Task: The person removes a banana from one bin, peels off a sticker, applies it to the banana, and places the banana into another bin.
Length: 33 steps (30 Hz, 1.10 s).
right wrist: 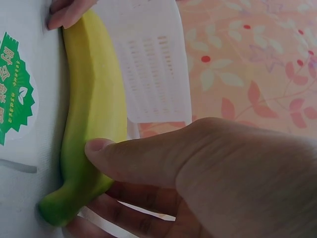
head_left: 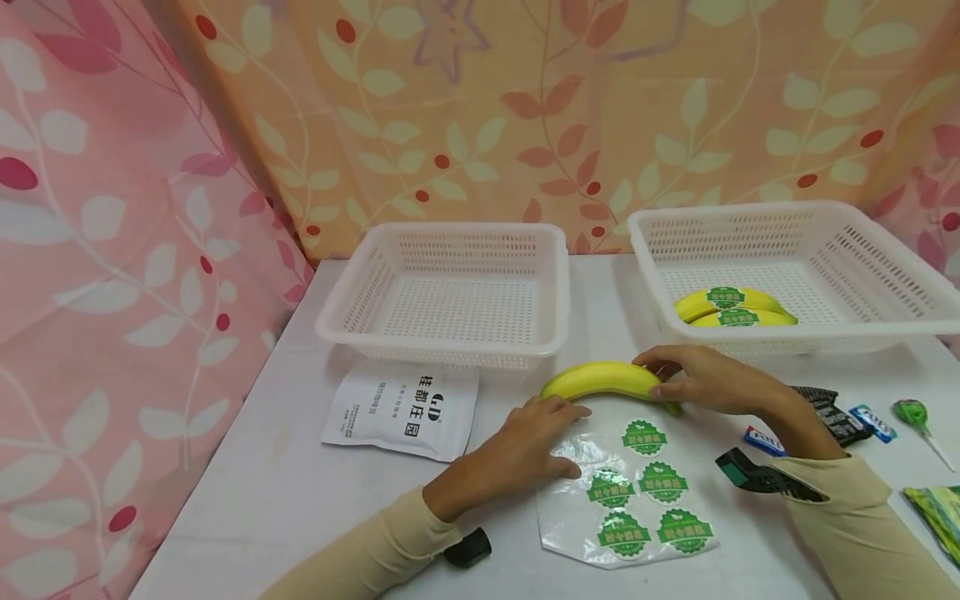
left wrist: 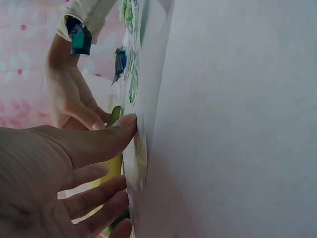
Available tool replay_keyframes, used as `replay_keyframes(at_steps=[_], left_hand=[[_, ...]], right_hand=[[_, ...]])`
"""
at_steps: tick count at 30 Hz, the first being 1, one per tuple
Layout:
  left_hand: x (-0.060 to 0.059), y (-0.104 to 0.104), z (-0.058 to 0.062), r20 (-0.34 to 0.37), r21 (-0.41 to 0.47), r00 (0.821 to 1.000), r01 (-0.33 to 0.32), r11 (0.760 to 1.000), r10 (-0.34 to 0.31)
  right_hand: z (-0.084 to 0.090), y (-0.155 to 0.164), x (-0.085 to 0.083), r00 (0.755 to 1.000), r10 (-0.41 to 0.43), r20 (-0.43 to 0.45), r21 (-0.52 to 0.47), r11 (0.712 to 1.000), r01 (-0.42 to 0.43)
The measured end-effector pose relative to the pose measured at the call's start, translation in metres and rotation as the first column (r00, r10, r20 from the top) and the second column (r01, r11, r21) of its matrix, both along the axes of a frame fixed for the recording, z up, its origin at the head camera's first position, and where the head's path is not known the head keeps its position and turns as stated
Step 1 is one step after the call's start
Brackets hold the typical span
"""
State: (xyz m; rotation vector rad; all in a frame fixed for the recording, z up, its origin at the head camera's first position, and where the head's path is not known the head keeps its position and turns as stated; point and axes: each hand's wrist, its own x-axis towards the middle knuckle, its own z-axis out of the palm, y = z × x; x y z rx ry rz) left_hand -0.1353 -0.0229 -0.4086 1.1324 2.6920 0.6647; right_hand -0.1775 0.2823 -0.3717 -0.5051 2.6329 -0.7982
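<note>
Hands meet on a bare banana (head_left: 603, 379) lying on the white table (head_left: 300, 483), just in front of the left basket (head_left: 450, 292) and at the top edge of the sticker sheet (head_left: 626, 492). Our right hand (head_left: 708, 382) curls thumb and fingers round the stem end; our left hand (head_left: 525, 450) lies flat with its fingers straight, tips touching the other end and the sheet beneath. To do this well, we judge, we keep the fruit from rolling, hold it lightly enough not to bruise it, and pin the glossy sheet so it cannot slide.

Around us, from large to small: the right basket (head_left: 787, 275) holds two labelled bananas (head_left: 731, 307); the left basket holds nothing we can see; a white printed pouch (head_left: 401, 408) lies before it. Five green stickers (head_left: 645, 483) remain on the sheet. Past our right wrist sit what look like dark snack wrappers (head_left: 832, 412), blue candies (head_left: 870, 422), a green lollipop (head_left: 911, 412) and a green packet (head_left: 937, 517); the view there is partly hidden by our sleeve. Nothing blocks the banana itself.
</note>
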Motion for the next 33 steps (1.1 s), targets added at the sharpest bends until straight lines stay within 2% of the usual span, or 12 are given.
replay_keyframes(at_steps=[6, 11, 15, 18, 21, 23, 25, 29, 32, 33], left_hand=[[-0.002, 0.000, 0.004, 0.077, 0.004, 0.997, -0.020, 1.000, 0.019], [-0.007, 0.000, 0.006, 0.155, 0.049, 0.987, 0.028, 0.998, -0.035], [-0.015, 0.004, 0.009, 0.191, 0.050, 0.978, 0.073, 0.996, -0.081], [-0.021, 0.007, 0.011, 0.244, 0.058, 0.966, 0.071, 0.996, -0.083], [-0.025, 0.009, 0.013, 0.323, 0.095, 0.944, 0.041, 0.995, -0.070], [-0.026, 0.009, 0.013, 0.400, 0.131, 0.914, 0.010, 0.991, -0.062], [-0.028, 0.007, 0.014, 0.488, 0.173, 0.871, -0.035, 0.984, -0.055], [-0.030, 0.004, 0.015, 0.674, 0.285, 0.731, -0.128, 0.950, -0.104], [-0.032, 0.003, 0.016, 0.753, 0.381, 0.628, -0.172, 0.908, -0.197], [-0.032, 0.003, 0.016, 0.767, 0.406, 0.601, -0.184, 0.895, -0.224]], right_hand=[[0.000, -0.001, 0.001, 1.000, -0.007, 0.005, 0.004, 1.000, 0.007], [0.001, -0.004, 0.003, 1.000, -0.030, 0.002, 0.001, 1.000, 0.030], [0.002, -0.003, 0.006, 0.999, -0.035, -0.029, 0.002, 0.999, 0.035], [0.005, -0.004, 0.011, 0.995, -0.051, -0.085, -0.008, 0.999, 0.051], [0.010, -0.007, 0.019, 0.984, -0.082, -0.158, -0.019, 0.997, 0.080], [0.013, -0.009, 0.025, 0.975, -0.099, -0.200, -0.038, 0.995, 0.093], [0.017, -0.009, 0.030, 0.967, -0.106, -0.234, -0.059, 0.994, 0.094], [0.019, -0.009, 0.041, 0.944, -0.073, -0.321, -0.109, 0.993, 0.040], [0.018, -0.009, 0.047, 0.937, -0.022, -0.348, -0.138, 0.990, -0.028], [0.017, -0.010, 0.049, 0.941, -0.010, -0.337, -0.152, 0.987, -0.044]])
